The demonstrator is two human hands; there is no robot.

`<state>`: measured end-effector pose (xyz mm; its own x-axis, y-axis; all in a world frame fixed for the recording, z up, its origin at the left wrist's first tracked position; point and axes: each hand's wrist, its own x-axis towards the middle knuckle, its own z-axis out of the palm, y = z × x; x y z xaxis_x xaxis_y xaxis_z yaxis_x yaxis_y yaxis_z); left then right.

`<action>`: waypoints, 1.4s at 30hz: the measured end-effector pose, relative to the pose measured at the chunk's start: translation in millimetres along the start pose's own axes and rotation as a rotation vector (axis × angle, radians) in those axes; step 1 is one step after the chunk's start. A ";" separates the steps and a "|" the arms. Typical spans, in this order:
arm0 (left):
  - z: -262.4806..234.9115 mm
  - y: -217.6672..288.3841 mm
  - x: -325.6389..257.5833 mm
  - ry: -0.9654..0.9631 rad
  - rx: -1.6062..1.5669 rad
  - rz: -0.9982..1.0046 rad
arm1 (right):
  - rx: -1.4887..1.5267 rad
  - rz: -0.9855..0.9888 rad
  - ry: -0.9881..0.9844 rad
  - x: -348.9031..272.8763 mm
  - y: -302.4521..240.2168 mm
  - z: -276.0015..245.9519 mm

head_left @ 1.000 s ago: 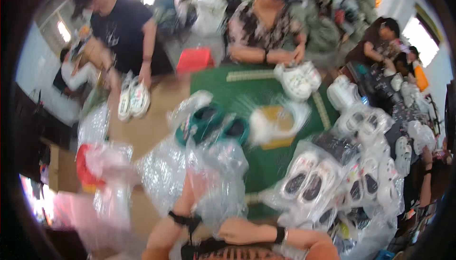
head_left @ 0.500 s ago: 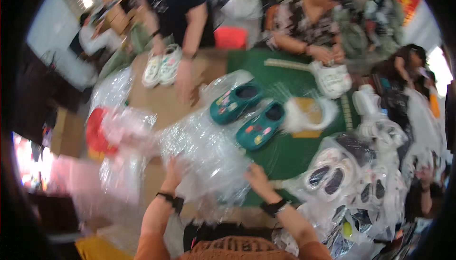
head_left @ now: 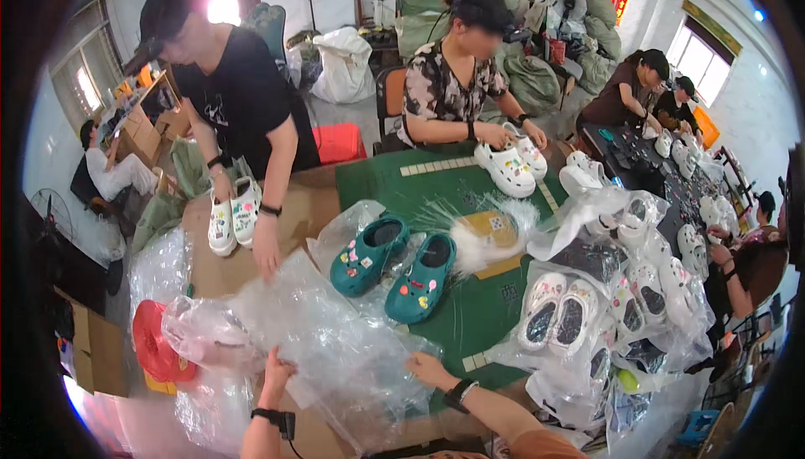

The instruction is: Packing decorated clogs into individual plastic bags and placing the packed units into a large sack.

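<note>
A clear plastic bag [head_left: 335, 358] lies spread between my hands over the near part of the table. My left hand [head_left: 277, 375] is closed on its near left edge, fingers curled. My right hand [head_left: 429, 372] pinches its right edge. Just beyond the bag sit two teal clogs, a left one [head_left: 366, 259] and a right one [head_left: 421, 281], both dotted with colourful charms and partly resting on more clear plastic. A co-worker's hand [head_left: 266, 245] hangs beside the bag's far left corner; the same person's other hand holds a pair of white clogs [head_left: 233, 217].
To the left is a red plastic roll [head_left: 158, 342] beside crumpled film. Bagged white clogs [head_left: 558, 315] pile up on the right. White fibres and a yellow piece [head_left: 490, 233] lie on the green table mat [head_left: 369, 182]. Across the table, a seated co-worker handles white clogs [head_left: 507, 170].
My view has tilted upward and turned sharper. The bag is spread out flatter, with my hands still at its edges. Opposite, the seated co-worker's white clogs are lifted into clearer sight.
</note>
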<state>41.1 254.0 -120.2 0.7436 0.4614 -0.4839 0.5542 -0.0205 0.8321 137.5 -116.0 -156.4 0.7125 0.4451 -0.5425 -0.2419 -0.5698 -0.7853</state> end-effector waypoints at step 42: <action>130.2 18.3 -114.8 -0.312 0.903 0.813 | 1.092 0.446 -0.259 -25.6 23.5 38.2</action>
<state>14.5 85.1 -84.7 0.9783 -0.1968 -0.0644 -0.1396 -0.8567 0.4966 88.4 -114.4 -172.3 0.3016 0.5542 -0.7758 -0.9513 0.1204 -0.2839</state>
